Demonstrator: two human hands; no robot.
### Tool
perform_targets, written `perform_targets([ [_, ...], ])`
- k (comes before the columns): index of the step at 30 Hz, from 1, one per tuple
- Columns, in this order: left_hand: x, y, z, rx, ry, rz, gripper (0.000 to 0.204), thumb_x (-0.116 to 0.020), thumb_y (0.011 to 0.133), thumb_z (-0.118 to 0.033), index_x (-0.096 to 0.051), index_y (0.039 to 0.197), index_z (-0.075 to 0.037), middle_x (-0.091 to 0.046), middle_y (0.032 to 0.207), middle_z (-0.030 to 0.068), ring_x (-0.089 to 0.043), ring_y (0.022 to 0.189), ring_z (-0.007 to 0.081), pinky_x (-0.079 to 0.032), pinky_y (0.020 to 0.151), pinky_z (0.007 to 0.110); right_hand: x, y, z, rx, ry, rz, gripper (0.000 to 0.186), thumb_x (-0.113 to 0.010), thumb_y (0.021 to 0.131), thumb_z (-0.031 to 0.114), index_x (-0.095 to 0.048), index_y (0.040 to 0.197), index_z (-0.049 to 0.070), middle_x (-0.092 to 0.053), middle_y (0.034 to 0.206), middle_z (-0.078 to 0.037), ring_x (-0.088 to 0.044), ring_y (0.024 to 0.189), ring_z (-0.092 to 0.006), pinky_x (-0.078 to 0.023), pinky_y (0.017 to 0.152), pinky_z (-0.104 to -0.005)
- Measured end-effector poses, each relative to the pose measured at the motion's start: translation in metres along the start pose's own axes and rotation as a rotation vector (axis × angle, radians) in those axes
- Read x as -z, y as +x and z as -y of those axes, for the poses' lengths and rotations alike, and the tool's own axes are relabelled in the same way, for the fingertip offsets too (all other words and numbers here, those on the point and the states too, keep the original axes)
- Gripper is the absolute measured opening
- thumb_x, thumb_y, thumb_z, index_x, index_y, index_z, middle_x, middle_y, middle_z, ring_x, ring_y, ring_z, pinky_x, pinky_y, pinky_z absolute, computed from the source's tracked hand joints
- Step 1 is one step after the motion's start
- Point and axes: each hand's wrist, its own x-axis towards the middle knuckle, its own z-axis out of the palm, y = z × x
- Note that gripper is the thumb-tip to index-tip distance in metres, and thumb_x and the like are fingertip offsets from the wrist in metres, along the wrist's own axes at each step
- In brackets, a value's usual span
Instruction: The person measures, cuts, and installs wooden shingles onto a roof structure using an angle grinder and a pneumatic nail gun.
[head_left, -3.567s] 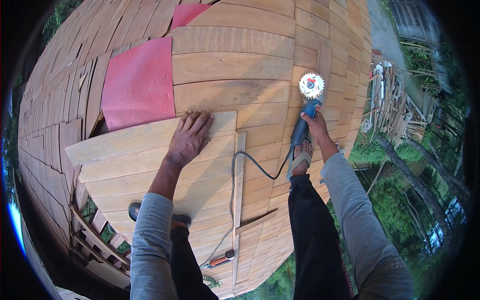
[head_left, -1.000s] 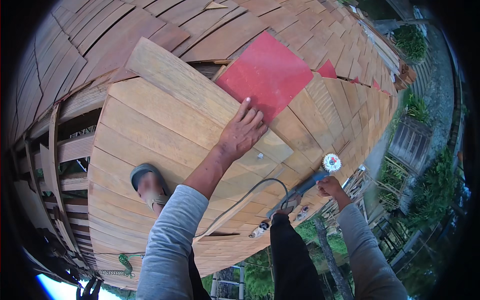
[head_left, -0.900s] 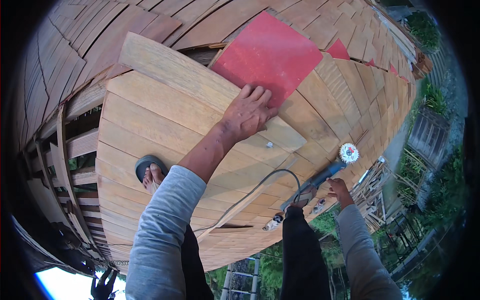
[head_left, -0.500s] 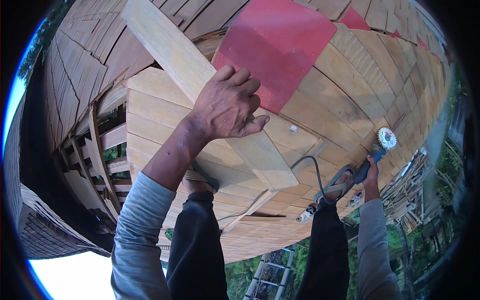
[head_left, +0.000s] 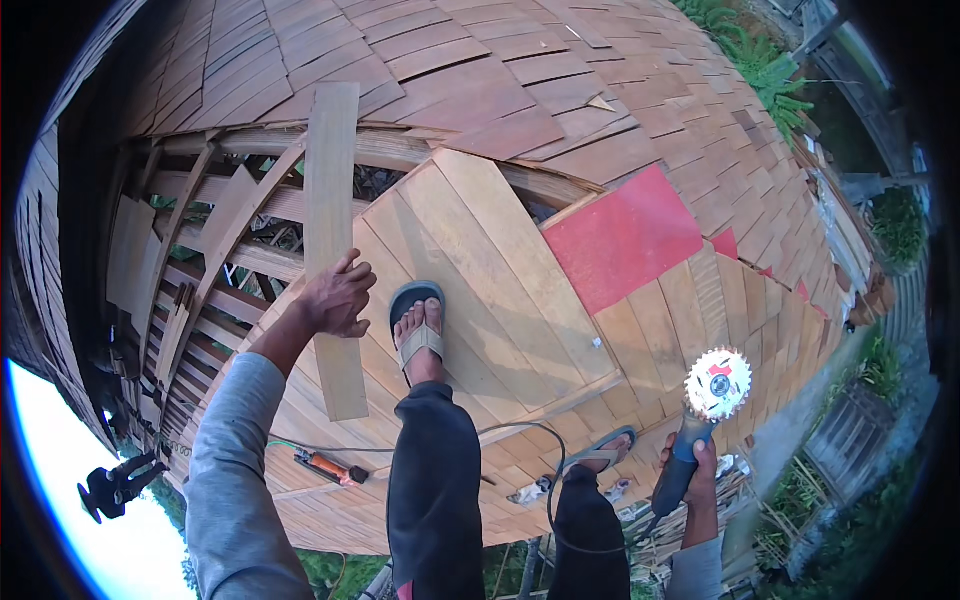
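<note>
My left hand is closed around a long, flat wooden board, with some fingers bent at its right edge. The board slants nearly upright across the view, over the gap in the roof and the pale shingles. Lower right, my right hand grips the dark body of an angle grinder fitted with a round toothed saw blade. Its blade points up and away from me; whether it spins I cannot tell. A dark cord runs from the grinder past my legs.
Open battens with gaps lie at left. A red sheet covers part of the shingles beyond my sandalled feet. An orange-and-black tool rests beside my left leg. Another person is at far left. Wood scraps and greenery lie below the right edge.
The view has swung so the red sheet sits farther right. My left hand and the board have moved left, over the battens. The grinder has been lifted, blade nearer to me.
</note>
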Motion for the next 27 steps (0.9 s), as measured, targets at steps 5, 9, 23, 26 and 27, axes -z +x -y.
perform_targets([
  [5, -0.058, 0.022, -0.005, 0.014, -0.012, -0.142, 0.044, -0.071, 0.069, -0.048, -0.075, 0.085, -0.007, -0.060, 0.117, 0.0099, -0.050, 0.127, 0.0253, -0.021, 0.127, 0.053, -0.075, 0.013, 0.043, 0.243, -0.051, 0.104, 0.061, -0.073, 0.087, 0.043, -0.052, 0.124, 0.000, -0.064, 0.103, -0.014, -0.068, 0.097, -0.0260, -0.061, 0.075, -0.0382],
  [9, -0.084, 0.043, 0.000, 0.191, -0.058, -0.390, 0.076, -0.074, 0.076, -0.050, -0.059, 0.136, -0.007, -0.038, 0.159, 0.0141, -0.025, 0.155, 0.0305, -0.008, 0.129, 0.059, -0.113, 0.021, 0.052, 0.226, 0.086, 0.100, 0.062, -0.076, 0.084, 0.025, -0.048, 0.132, -0.002, -0.062, 0.107, -0.016, -0.070, 0.100, -0.0291, -0.064, 0.079, -0.0435],
  [23, -0.068, 0.113, 0.015, 0.747, -0.439, -0.711, 0.097, -0.068, 0.087, -0.042, -0.023, 0.161, 0.002, -0.012, 0.172, 0.0215, -0.005, 0.161, 0.0347, 0.005, 0.127, 0.060, -0.198, 0.059, 0.067, 0.214, 0.136, 0.046, 0.066, -0.057, 0.098, 0.049, -0.051, 0.139, -0.002, -0.067, 0.109, -0.018, -0.072, 0.094, -0.0322, -0.063, 0.086, -0.0466],
  [26, -0.051, 0.143, 0.021, 0.834, -0.433, -0.793, 0.096, -0.067, 0.087, -0.043, -0.024, 0.160, 0.001, -0.011, 0.172, 0.0222, -0.006, 0.161, 0.0363, 0.002, 0.128, 0.059, -0.203, 0.080, 0.092, 0.241, 0.121, 0.092, 0.060, -0.060, 0.096, 0.045, -0.054, 0.133, -0.002, -0.066, 0.114, -0.018, -0.073, 0.100, -0.0341, -0.063, 0.090, -0.0504],
  [27, -0.044, 0.149, 0.014, 0.812, -0.485, -0.798, 0.092, -0.066, 0.089, -0.044, -0.026, 0.161, -0.001, -0.011, 0.171, 0.0235, -0.007, 0.160, 0.0381, -0.001, 0.128, 0.058, -0.191, 0.090, 0.103, 0.239, 0.114, 0.164, 0.060, -0.060, 0.096, 0.046, -0.054, 0.134, -0.001, -0.065, 0.116, -0.018, -0.073, 0.099, -0.0334, -0.063, 0.087, -0.0496],
])
